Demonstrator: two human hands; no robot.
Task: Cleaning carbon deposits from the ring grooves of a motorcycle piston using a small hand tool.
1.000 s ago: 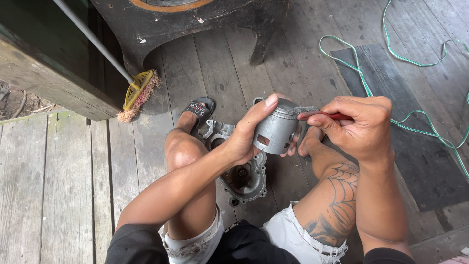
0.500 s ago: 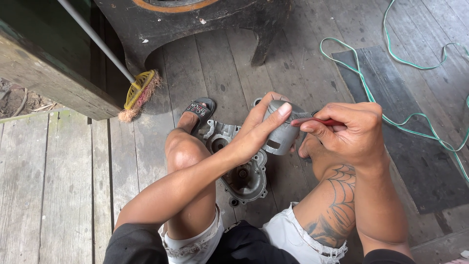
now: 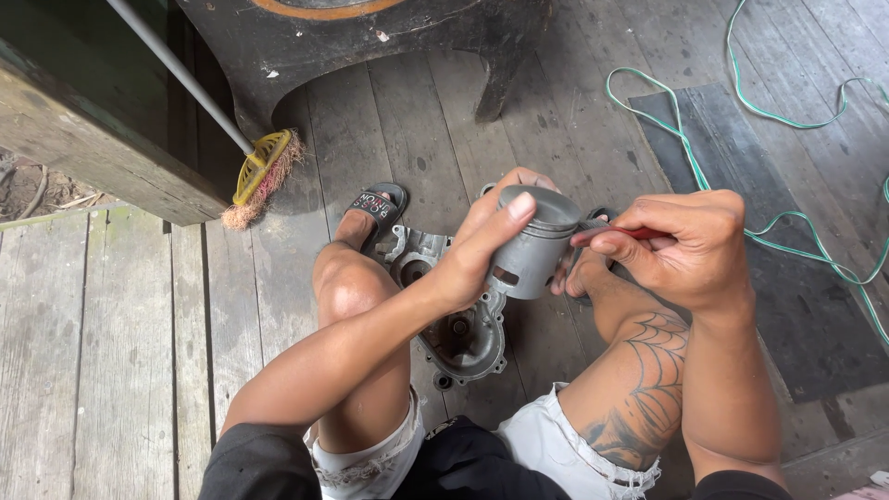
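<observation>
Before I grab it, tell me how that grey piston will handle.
The piston looks like solid metal, so probably stiff and heavy for its size. Its smooth round wall could slip or roll if set down sideways. The left hand wraps it with spread fingers, suggesting a firm grip helps.

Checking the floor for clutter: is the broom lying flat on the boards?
No, the broom leans with its handle raised, only bristles touching the floor.

Soft, even daylight fills the scene; shadows are faint, deepest beneath the dark wooden furniture (image 3: pixel 370 56) at twelve o'clock; a mild sheen lies on the grey piston (image 3: pixel 535 243) at centre; focus is sharp throughout, without motion blur; plank lines (image 3: pixel 111 352) bow slightly toward nine o'clock.
</observation>
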